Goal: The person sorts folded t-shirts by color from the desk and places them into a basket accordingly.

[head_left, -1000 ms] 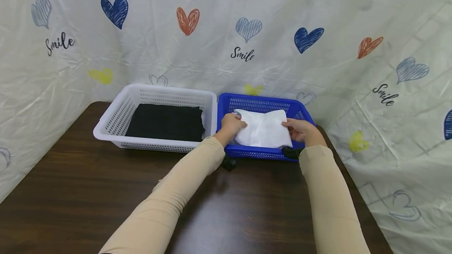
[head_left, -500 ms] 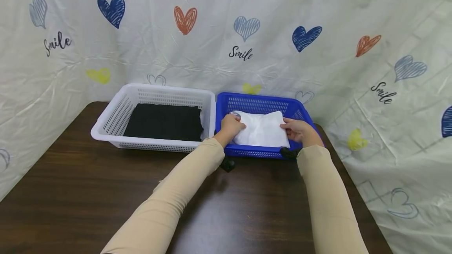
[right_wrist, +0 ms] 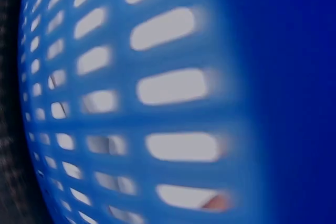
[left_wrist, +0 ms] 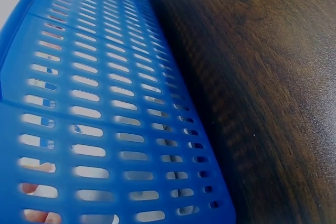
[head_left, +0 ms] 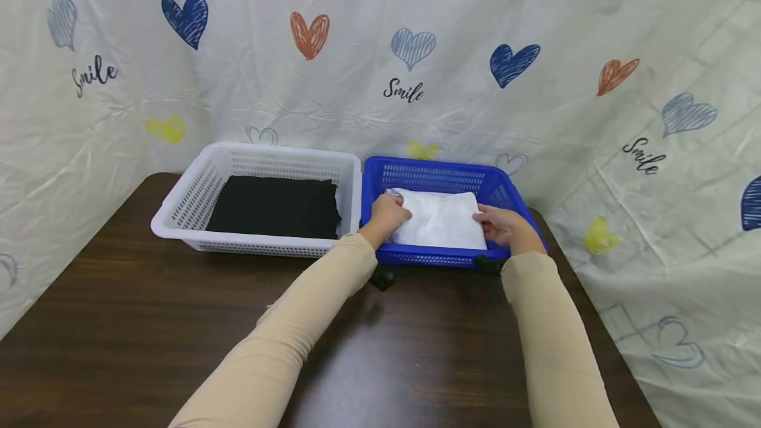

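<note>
A folded white cloth (head_left: 442,220) lies inside the blue plastic basket (head_left: 436,166), in the right part of the head view. At the cloth's left edge, my left hand (head_left: 388,214) grips it with the thumb on top. My right hand (head_left: 505,224) pinches the right edge between thumb and fingers. The left wrist view is mostly the slotted wall of the blue basket (left_wrist: 13,129), with bits of fingers and white showing through the slots. In the right wrist view the basket wall (right_wrist: 289,98) hides nearly all of the hand.
Left of the blue basket, almost touching it, stands a white plastic basket (head_left: 261,237) with folded black cloth (head_left: 273,207) in it. Both are at the back of a dark wooden table (head_left: 178,322). A white curtain (head_left: 357,98) printed with hearts hangs behind.
The white cloth has settled slightly lower in the blue basket, its right corner dropping a little. Both hands keep hold of its sides, and the head view has shifted slightly.
</note>
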A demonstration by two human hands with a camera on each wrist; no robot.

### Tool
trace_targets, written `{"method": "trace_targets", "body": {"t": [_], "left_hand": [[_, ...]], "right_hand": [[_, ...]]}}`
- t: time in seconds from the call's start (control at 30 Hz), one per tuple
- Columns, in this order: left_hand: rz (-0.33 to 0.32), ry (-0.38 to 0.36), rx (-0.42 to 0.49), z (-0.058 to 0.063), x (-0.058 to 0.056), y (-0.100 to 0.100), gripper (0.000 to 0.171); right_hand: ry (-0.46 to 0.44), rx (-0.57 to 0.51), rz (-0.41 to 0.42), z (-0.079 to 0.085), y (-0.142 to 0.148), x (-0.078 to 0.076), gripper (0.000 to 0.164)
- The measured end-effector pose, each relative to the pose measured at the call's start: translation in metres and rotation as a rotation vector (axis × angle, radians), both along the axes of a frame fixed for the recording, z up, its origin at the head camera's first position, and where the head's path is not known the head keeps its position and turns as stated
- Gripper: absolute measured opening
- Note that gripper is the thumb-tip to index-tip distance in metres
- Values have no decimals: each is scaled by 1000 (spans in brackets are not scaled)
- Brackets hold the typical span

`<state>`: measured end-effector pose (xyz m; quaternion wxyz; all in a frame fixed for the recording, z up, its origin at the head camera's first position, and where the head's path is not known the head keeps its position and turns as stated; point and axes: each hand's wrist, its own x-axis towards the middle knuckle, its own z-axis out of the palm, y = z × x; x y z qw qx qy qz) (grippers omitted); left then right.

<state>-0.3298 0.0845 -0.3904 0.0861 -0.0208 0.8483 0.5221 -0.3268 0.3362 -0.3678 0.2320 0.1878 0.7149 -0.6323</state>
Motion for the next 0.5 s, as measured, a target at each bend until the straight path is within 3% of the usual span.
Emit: {"method": "trace_targets", "body": {"t": [0.07,0.13,0.17,0.2,0.33,0.4,0.47,0.5], "left_hand": [[14,-10,-5,0,2,-1,6],[25,-11,-12,1,4,-2,25],[11,-18,-15,1,4,-2,10],[9,-10,-27,1,4,-2,6],[-31,11,-94,-1,1,-2,42],[-41,45,-168,-1,1,-2,32],[-55,52,-230,-2,2,-1,11],[-62,54,-257,-2,3,0,11]], "right_hand": [[-9,3,-36,-3,-2,1,63],[-14,11,-65,-5,-4,2,63],[-14,13,-74,-7,-4,2,62],[-14,14,-86,-8,-4,3,62],[-13,26,-130,-9,-4,4,61],[-18,31,-151,-10,-4,4,61],[-25,36,-169,-10,-5,4,61],[-30,39,-177,-11,-4,4,61]]}}
